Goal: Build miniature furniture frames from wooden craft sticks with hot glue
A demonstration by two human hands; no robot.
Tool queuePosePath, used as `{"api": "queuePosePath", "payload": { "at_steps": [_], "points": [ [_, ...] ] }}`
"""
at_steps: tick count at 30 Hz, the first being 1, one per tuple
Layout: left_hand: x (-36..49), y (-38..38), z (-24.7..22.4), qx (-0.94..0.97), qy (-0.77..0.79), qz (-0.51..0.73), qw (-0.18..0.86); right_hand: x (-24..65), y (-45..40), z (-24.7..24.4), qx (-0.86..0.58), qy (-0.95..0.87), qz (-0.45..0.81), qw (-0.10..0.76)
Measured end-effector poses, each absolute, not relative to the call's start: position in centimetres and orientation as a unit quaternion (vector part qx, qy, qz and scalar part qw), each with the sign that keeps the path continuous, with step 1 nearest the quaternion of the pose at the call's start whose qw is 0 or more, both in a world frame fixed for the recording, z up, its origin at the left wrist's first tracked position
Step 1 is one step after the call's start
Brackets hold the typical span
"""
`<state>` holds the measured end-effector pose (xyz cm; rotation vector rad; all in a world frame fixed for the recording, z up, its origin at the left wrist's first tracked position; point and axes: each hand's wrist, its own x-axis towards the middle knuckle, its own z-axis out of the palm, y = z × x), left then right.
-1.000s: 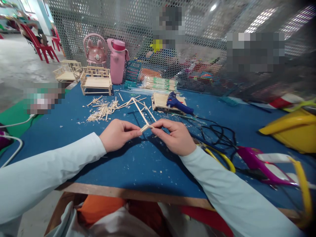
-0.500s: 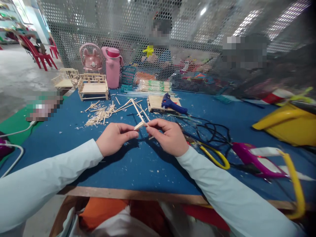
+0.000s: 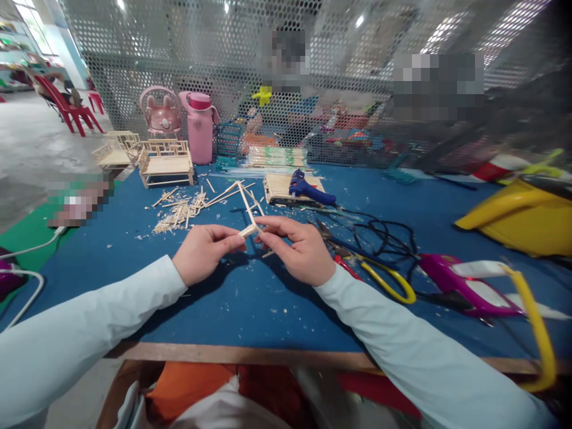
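Note:
Between my hands, above the blue table, is a small frame of thin wooden sticks [image 3: 248, 208]. My left hand [image 3: 206, 251] pinches its near left end between thumb and fingertips. My right hand [image 3: 298, 249] grips the near right corner, its fingers hiding part of the joint. Beyond the frame lies a pile of cut wooden stick pieces [image 3: 181, 211]. A blue glue gun [image 3: 309, 189] rests on a flat wooden stick panel [image 3: 276, 189]. Further left stands a miniature wooden bench [image 3: 166, 162], with a second miniature bench [image 3: 117, 150] beside it.
Pliers [image 3: 384, 277] with a yellow handle and a black cable [image 3: 384, 229] lie right of my right hand. Past them are a purple-and-white tool [image 3: 473, 292] and a yellow container [image 3: 522, 220]. A pink bottle [image 3: 201, 131] stands before the perforated metal screen [image 3: 179, 36].
The stick frame has tilted slightly and shifted a little left with both hands. My right fingers sit closer to the frame's corner. The camera view has also shifted slightly.

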<state>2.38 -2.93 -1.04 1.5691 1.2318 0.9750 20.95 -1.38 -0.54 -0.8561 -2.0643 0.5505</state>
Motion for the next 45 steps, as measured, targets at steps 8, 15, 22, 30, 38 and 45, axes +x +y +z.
{"api": "queuePosePath", "payload": {
  "at_steps": [8, 15, 22, 30, 38, 45],
  "points": [
    [2.35, -2.97, -1.14, 0.638, 0.499, 0.388, 0.440, 20.95, -1.36, -0.61, -0.345, -0.816, 0.224, 0.406],
    [2.47, -3.26, -1.00, 0.665, 0.498, 0.403, 0.384, 20.79, -1.19, -0.65, -0.356, -0.778, 0.264, 0.446],
    [2.44, -2.97, -1.04, 0.646, 0.483, 0.429, 0.407, 20.64, -1.43, -0.30, -0.356, -0.787, 0.255, 0.434],
    [2.48, -3.00, -0.89, 0.644, 0.498, 0.425, 0.396, 20.63, -1.48, -0.34, -0.350, -0.791, 0.263, 0.427],
    [2.49, -3.07, -0.92, 0.648, 0.508, 0.418, 0.383, 20.56, -1.46, -0.47, -0.352, -0.785, 0.277, 0.427],
    [2.50, -3.11, -0.91, 0.645, 0.515, 0.413, 0.384, 20.52, -1.47, -0.51, -0.350, -0.792, 0.271, 0.420]
  ]
}}
